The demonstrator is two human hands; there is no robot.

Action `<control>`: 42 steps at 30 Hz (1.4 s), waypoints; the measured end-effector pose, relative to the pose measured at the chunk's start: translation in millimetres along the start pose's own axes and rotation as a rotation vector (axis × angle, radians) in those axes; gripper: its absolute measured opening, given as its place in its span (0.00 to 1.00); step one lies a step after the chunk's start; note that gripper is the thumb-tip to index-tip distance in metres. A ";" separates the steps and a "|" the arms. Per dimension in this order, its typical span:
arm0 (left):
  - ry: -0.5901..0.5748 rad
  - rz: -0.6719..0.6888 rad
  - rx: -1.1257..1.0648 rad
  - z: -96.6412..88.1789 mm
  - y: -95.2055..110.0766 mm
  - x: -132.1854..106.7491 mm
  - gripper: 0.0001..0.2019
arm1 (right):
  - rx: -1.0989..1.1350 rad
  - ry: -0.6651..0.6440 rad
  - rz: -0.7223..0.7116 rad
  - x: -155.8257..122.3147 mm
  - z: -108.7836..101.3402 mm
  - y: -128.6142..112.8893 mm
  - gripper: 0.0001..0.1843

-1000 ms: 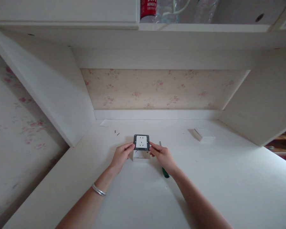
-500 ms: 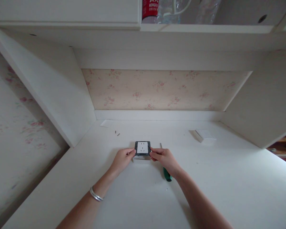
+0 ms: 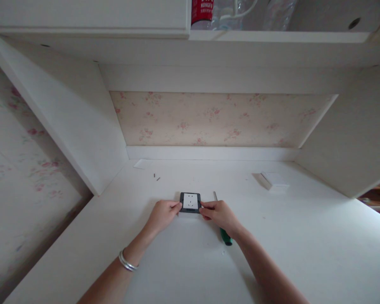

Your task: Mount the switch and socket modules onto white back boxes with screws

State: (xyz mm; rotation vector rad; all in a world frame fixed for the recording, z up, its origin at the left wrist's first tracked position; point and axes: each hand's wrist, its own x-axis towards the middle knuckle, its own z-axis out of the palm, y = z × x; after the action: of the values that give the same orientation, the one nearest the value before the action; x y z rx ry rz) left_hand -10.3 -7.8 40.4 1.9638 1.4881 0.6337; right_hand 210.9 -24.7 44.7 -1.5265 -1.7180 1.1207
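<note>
A wall socket panel (image 3: 190, 201), white in the centre with a dark frame, sits between my two hands over the desk. My left hand (image 3: 164, 213) pinches its left edge, and my right hand (image 3: 220, 214) grips the right edge the same way. The white box part seen beneath the panel a moment ago is now almost wholly covered by it. A screwdriver with a green handle (image 3: 226, 237) lies on the desk under my right hand, its metal shaft (image 3: 215, 196) showing beyond the fingers.
Two small screws (image 3: 156, 177) lie on the white desk (image 3: 183, 261) to the left, near a flat white piece (image 3: 142, 163). A white box (image 3: 275, 181) rests at the back right. Above is a shelf (image 3: 278, 36) holding bottles; side panels flank the desk.
Both hands have brought the socket panel slightly down and towards me, over the white part beneath, which has gone from sight. The view has shifted a little.
</note>
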 end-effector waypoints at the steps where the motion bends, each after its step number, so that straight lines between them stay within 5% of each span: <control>1: 0.004 0.002 0.009 0.4 0.1 -0.3 0.25 | -0.029 0.009 0.011 -0.5 -0.2 -1.0 0.15; 11: 0.113 -0.014 0.055 4.4 0.2 -3.3 0.20 | -0.106 0.044 0.004 -2.8 0.1 -1.0 0.16; 22: 0.106 0.050 -0.037 6.2 -13.0 5.0 0.21 | -0.124 0.056 -0.036 2.1 3.7 9.6 0.18; 29: -0.007 -0.058 -0.211 9.2 -15.9 4.8 0.25 | -0.101 0.075 -0.124 4.0 1.4 10.7 0.20; 42: -0.076 0.085 -0.321 5.4 -5.8 2.0 0.22 | -0.089 0.030 0.003 4.6 -4.0 16.6 0.22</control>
State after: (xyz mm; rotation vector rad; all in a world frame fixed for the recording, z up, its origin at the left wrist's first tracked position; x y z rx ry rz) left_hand -10.1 -5.6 32.6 1.7868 1.1800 0.7728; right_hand 221.7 -19.4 31.7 -1.5918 -1.7669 1.0307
